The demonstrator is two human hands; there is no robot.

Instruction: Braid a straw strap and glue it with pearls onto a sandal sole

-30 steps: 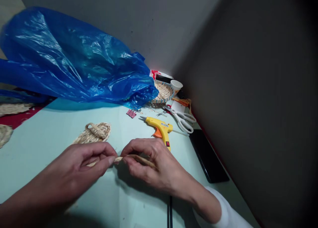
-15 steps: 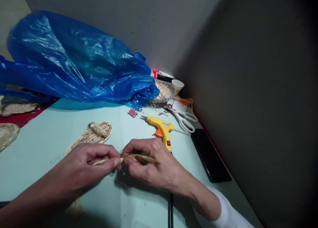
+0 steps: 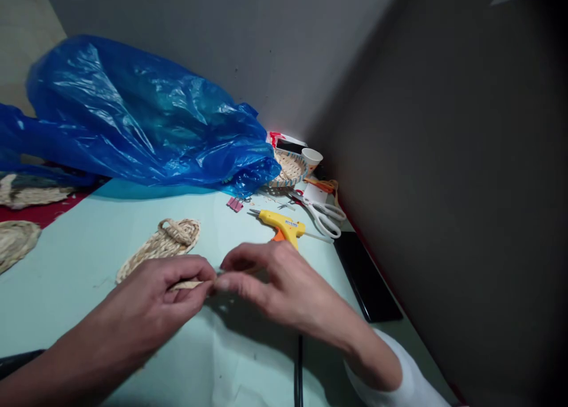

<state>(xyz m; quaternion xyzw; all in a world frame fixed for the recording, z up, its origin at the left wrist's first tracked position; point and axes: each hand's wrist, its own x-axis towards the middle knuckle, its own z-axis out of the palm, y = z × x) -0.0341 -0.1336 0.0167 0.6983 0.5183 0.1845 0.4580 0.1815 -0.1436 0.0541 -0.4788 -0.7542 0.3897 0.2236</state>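
Note:
My left hand (image 3: 177, 291) is closed, pinching a pale straw strand (image 3: 186, 285) between thumb and fingers. Against its fingertips, my right hand (image 3: 270, 283) grips the same strand with thumb and index finger, slightly blurred; part of the strand shows inside its curl. Behind my left hand lies a braided straw piece (image 3: 155, 247), long and rounded like a slipper sole, with a small loop on top. A yellow glue gun (image 3: 281, 222) with an orange trigger lies just beyond my right hand, which hides its handle.
A big blue plastic bag (image 3: 155, 123) fills the back left. Toward the back right are a shallow woven basket (image 3: 290, 169), a paper cup (image 3: 312, 157), white-handled scissors (image 3: 322, 215) and a pink binder clip (image 3: 235, 204). A black flat device (image 3: 366, 277) lies along the right edge near the wall.
My right thumb and index finger have shifted on the strand, and less of it shows in that hand. The view has moved slightly; objects on the table stay put.

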